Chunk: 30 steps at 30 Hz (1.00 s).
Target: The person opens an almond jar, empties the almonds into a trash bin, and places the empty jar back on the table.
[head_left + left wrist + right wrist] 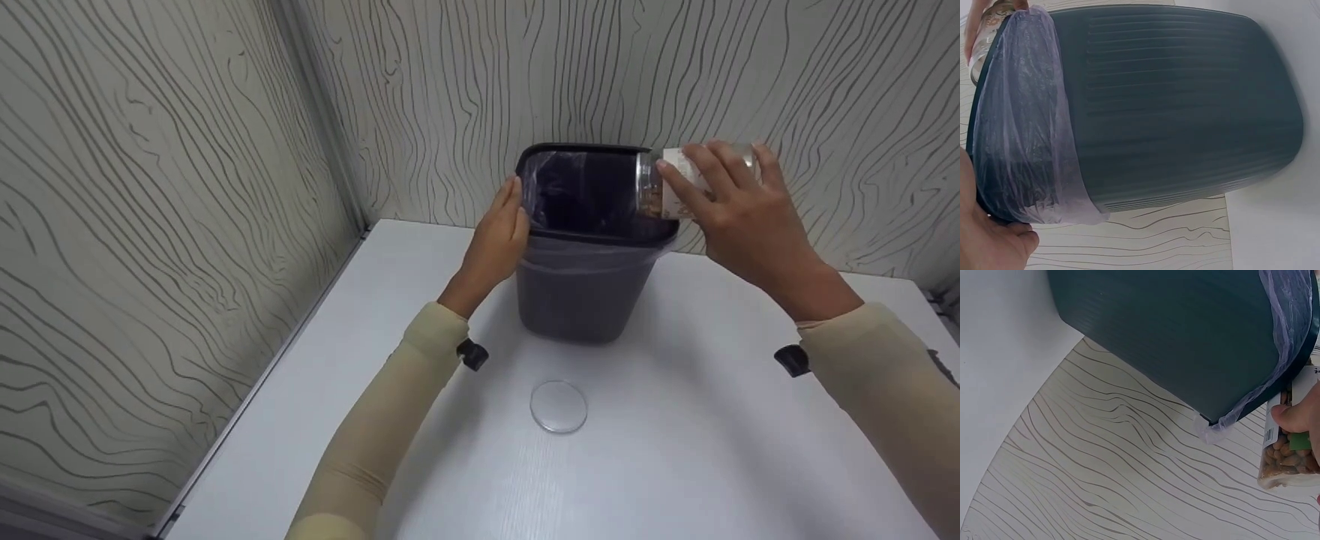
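A dark bin (577,300) stands on the table, lined with a thin translucent purple bag (1027,124) folded over its rim. My left hand (495,232) rests against the left side of the rim, fingers fairly straight. At the right side of the opening, my right hand (750,210) grips a clear jar of brown nuts (1286,461) round its white label. The jar lies tilted on its side, one end over the bin. In the left wrist view part of the jar (988,34) shows beyond the rim. The bin's inside is too dark to make out.
A clear round disc, like a lid (559,406), lies on the white table (645,465) in front of the bin. A pale panel with dark wavy lines (450,90) rises close behind the bin, and another panel (150,225) stands along the left.
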Each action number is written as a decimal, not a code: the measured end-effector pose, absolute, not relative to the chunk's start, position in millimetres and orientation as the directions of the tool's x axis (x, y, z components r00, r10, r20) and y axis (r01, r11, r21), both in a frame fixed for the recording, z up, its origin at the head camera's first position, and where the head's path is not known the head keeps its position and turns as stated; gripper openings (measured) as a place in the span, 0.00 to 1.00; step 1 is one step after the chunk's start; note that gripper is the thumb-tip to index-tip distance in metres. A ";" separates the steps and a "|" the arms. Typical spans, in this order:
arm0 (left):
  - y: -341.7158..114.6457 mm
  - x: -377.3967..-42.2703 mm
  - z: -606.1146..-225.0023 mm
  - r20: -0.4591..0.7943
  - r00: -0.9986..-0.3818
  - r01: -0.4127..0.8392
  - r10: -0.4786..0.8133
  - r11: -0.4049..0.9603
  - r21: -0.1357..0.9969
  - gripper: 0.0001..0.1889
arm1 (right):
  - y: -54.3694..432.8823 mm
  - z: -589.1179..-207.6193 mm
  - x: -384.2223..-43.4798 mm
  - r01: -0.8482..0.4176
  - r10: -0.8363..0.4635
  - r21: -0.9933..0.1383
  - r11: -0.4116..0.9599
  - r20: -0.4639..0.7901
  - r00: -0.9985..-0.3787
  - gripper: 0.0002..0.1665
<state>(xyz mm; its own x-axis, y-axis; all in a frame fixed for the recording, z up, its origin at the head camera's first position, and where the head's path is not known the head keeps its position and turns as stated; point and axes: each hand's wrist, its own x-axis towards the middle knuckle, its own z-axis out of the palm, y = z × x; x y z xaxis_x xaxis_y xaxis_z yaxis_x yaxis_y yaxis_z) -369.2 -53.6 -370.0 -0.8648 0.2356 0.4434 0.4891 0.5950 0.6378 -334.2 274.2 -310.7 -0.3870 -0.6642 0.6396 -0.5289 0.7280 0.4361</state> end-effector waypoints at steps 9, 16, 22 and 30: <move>-54.0 -370.6 -370.2 0.443 -0.865 0.488 0.236 0.603 0.631 0.28 | 273.7 -310.4 -334.3 -0.521 -0.678 0.458 0.720 0.624 -0.389 0.51; -54.7 -372.1 -370.4 0.443 -0.865 0.488 0.236 0.602 0.632 0.28 | 272.5 -310.1 -335.2 -0.519 -0.683 0.471 0.713 0.633 -0.364 0.48; -54.6 -372.3 -370.7 0.443 -0.865 0.487 0.236 0.607 0.628 0.28 | 272.7 -309.5 -335.5 -0.526 -0.693 0.477 0.704 0.623 -0.362 0.49; -53.9 -373.3 -369.7 0.440 -0.865 0.487 0.241 0.613 0.622 0.28 | 270.7 -307.9 -336.8 -0.521 -0.708 0.499 0.692 0.611 -0.354 0.45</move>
